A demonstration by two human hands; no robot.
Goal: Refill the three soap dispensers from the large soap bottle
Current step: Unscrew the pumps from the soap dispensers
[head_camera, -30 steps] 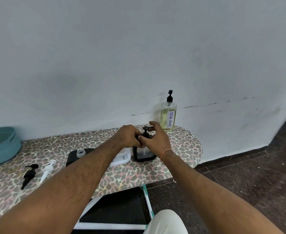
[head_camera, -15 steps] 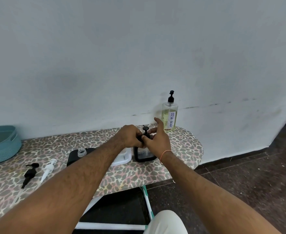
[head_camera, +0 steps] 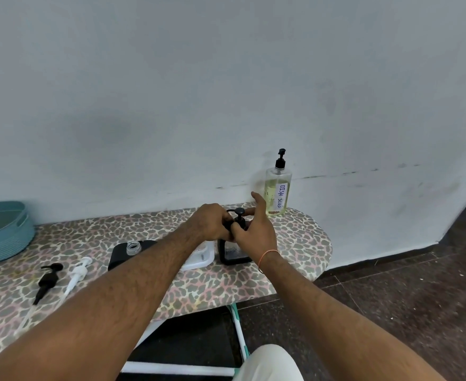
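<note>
both hands meet at the small black dispenser (head_camera: 233,251) standing on the spotted surface (head_camera: 303,237), likely so one keeps it from tipping while the other turns its black pump (head_camera: 238,215). the left hand (head_camera: 212,222) is curled round the neck and holds it tight. the right hand (head_camera: 254,229) pinches the pump with thumb and a finger, its other fingers spread out. two more pumps (head_camera: 61,276) lie apart to the left. the large soap bottle (head_camera: 278,192) waits by the wall
</note>
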